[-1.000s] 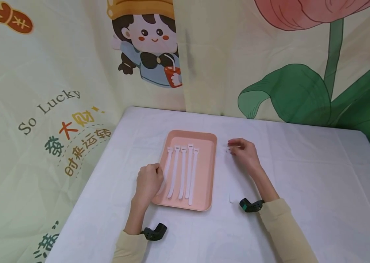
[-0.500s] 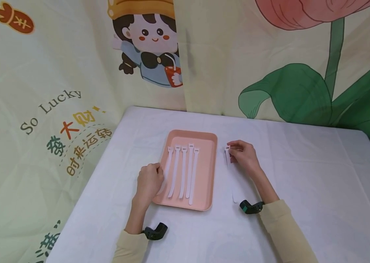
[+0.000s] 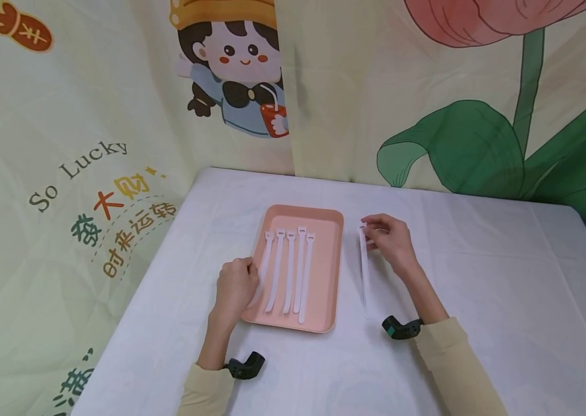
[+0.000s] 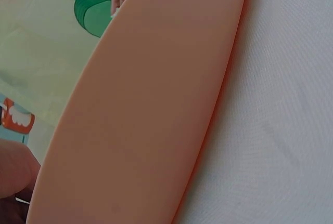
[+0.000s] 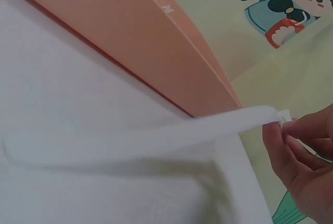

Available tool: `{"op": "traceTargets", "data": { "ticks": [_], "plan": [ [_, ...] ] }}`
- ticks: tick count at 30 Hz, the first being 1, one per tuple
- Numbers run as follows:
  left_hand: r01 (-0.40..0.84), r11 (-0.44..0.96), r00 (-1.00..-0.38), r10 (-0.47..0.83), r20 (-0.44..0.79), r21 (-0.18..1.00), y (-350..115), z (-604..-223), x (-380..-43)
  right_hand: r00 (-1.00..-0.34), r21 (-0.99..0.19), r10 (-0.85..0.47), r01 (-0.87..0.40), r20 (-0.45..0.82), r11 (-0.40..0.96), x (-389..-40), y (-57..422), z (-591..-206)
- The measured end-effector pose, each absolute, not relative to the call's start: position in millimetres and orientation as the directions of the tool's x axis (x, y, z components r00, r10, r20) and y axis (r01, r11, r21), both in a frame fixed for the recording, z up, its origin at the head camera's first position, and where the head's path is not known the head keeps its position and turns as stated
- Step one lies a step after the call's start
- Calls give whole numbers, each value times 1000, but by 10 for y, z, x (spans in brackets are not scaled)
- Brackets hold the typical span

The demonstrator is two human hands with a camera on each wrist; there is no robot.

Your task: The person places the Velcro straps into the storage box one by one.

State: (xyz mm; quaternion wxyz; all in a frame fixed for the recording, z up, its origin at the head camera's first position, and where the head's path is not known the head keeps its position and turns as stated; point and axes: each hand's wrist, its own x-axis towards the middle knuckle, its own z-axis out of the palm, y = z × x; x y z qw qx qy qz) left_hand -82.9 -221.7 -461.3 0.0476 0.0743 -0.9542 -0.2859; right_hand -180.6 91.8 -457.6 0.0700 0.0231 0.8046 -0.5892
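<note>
A peach tray (image 3: 324, 277) carries several white cable ties (image 3: 290, 271), side by side with their slotted heads toward the far end. At its left edge sits my left hand (image 3: 238, 284), fingers curled against the rim; the left wrist view shows part of this hand (image 4: 15, 169) beyond the tray's wall (image 4: 140, 94), its grip partly hidden. Right of the tray, my right hand (image 3: 390, 240) pinches another white cable tie (image 3: 364, 277) near its head, the strap hanging toward me. In the right wrist view, the right hand's fingers (image 5: 307, 125) hold this tie (image 5: 156, 140) above the cloth.
A white cloth (image 3: 490, 271) covers the table, and a printed curtain (image 3: 334, 98) hangs behind it. Dark cameras (image 3: 246, 366) are worn on both wrists. The held tie casts a shadow on the cloth.
My right hand has shifted slightly, rising a little away from me. Its cable tie has turned and now shows as a narrow strip. The left hand and tray stay put.
</note>
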Motion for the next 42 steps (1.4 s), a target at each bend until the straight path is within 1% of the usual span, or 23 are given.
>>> {"op": "traceTargets", "data": {
  "ticks": [5,15,23,33,42],
  "plan": [
    [-118,823,-984,-171,45,556,-2217,-4611,-830,-994,-958,-60,72,-92,279,-1782,896,-4489],
    [-116,820,-985,-168,43,561,-2217,-4633,-839,-994,-969,-88,38,-61,243,-1721,799,-4316],
    [-121,818,-984,-172,39,562,-2214,-4649,-842,-993,-976,-102,36,-59,215,-1692,670,-4217],
    [-125,820,-984,-176,38,559,-2210,-4650,-849,-988,-986,-148,29,-53,164,-1734,462,-4278],
    [-132,821,-983,-180,32,556,-2210,-4656,-854,-985,-978,-151,45,-78,205,-1768,299,-4407]
  ]
}}
